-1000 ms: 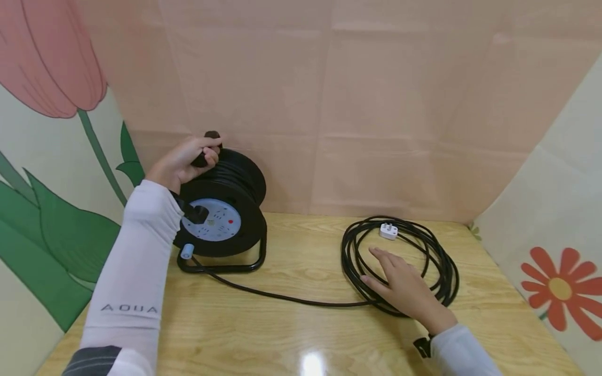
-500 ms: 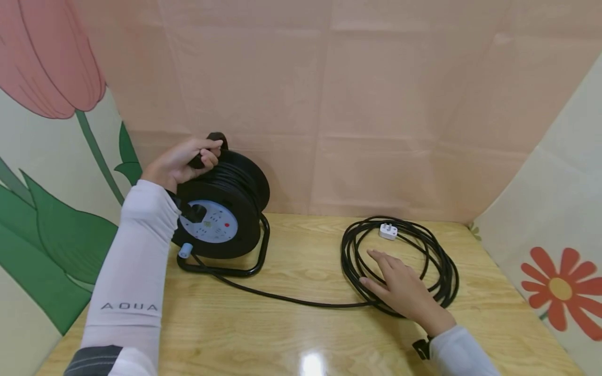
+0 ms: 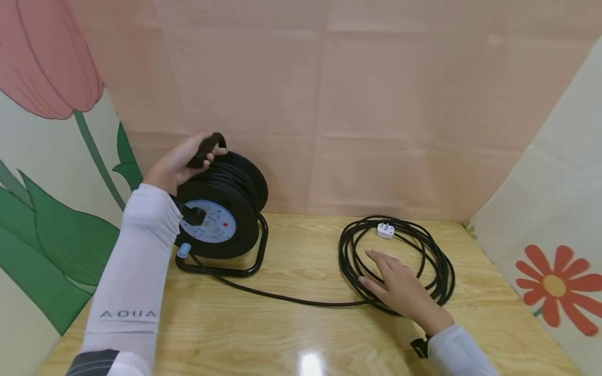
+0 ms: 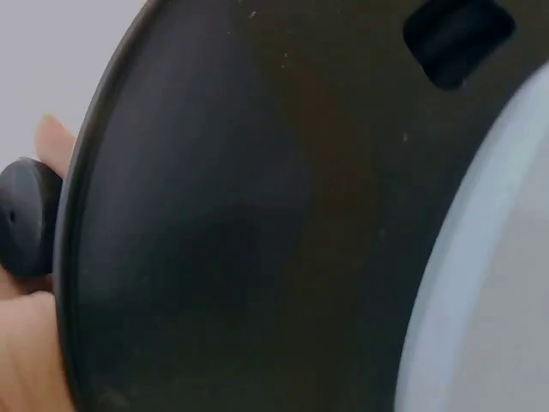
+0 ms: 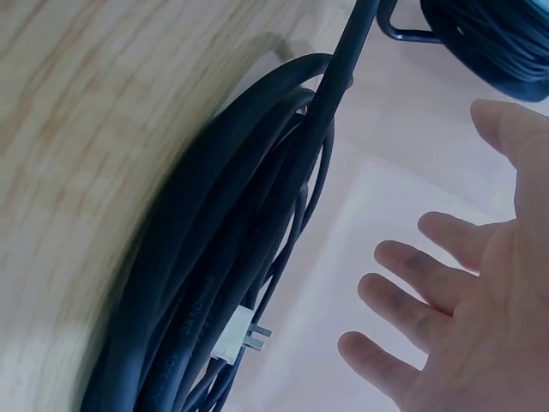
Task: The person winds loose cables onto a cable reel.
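Observation:
A black cable reel stands at the left on a tubular stand, with a pale blue socket panel facing forward. Its top handle lies in my left hand, fingertips showing around the handle. The left wrist view has the handle's round end beyond the reel's flange. At the right lies a loose coil of black cable, bearing a white three-pin plug. Over the coil's front, my right hand spreads its fingers. In the right wrist view, the palm is apart from the cable.
One cable run crosses the wooden table from reel to coil. A light blue knob sticks out low on the reel. Behind stands a pink backdrop; flower-printed panels rise at left and right.
The reel and its stand have turned slightly under the left hand. That hand's fingers have shifted down, baring more of the handle. The right hand stays almost still above the coil.

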The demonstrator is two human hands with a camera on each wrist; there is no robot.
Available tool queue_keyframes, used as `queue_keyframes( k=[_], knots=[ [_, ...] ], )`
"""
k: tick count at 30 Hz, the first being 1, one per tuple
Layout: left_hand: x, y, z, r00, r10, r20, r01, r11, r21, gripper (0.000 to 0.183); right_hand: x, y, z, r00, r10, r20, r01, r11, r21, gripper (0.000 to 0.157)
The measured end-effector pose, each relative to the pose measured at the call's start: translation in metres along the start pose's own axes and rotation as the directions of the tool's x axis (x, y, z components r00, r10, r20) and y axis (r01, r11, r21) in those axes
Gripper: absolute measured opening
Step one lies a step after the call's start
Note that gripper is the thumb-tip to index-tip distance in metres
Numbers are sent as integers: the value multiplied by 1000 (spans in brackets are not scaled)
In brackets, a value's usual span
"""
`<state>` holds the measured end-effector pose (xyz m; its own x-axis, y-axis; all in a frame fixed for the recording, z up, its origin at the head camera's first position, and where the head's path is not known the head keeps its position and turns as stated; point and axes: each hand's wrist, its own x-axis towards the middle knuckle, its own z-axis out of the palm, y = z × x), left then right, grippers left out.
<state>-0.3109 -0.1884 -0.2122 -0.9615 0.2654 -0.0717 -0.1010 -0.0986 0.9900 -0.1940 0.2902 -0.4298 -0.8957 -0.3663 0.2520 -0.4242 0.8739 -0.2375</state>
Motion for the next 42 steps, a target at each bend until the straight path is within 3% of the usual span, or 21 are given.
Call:
queue_keyframes(
  k=[5, 8, 11, 15, 18, 25, 28, 30, 34, 36, 38, 42],
  knots=[
    [-14, -2, 3, 987, 113, -118, -78, 960, 269, 61, -2, 0, 1, 1000, 5, 4, -5, 1000, 8, 72],
    [-31, -9, 2, 957, 218, -190, -134, 916, 377, 61, -2, 0, 0, 1000, 6, 10, -6, 1000, 12, 72],
    [-49, -17, 1, 916, 311, -254, -170, 874, 455, 63, -2, 1, -1, 1000, 6, 10, -6, 1000, 12, 72],
    [-75, -30, -3, 863, 395, -316, -205, 844, 495, 59, -1, 1, 0, 1000, 5, 12, -5, 1000, 15, 72],
    [-89, -42, -6, 834, 432, -342, -229, 836, 498, 56, -2, 0, 0, 1000, 5, 23, -6, 1000, 17, 72],
    [-100, -68, -14, 798, 461, -387, -227, 826, 515, 52, -3, 1, -2, 1000, 4, 18, -4, 1000, 9, 70],
    [-103, -84, -18, 782, 476, -403, -194, 800, 568, 50, -2, 0, -2, 1000, -3, 15, 3, 1000, 12, 70],
    [-104, -97, -22, 798, 466, -383, -155, 773, 615, 50, -2, -1, -2, 1000, -4, 16, 4, 1000, 18, 70],
    [-106, -122, -33, 899, 344, -272, -84, 744, 663, 57, -2, -2, 0, 1000, -12, 28, 11, 1000, 28, 70],
    [-106, -133, -40, 936, 274, -220, -61, 743, 667, 61, -1, -3, 0, 999, -14, 32, 13, 999, 31, 69],
    [-105, -142, -46, 954, 225, -196, -38, 743, 668, 63, -1, -4, 0, 999, -12, 33, 11, 999, 34, 69],
    [-99, -159, -56, 972, 135, -195, 46, 700, 713, 69, 1, -6, -1, 1000, -8, 21, 8, 1000, 26, 68]
  ],
)
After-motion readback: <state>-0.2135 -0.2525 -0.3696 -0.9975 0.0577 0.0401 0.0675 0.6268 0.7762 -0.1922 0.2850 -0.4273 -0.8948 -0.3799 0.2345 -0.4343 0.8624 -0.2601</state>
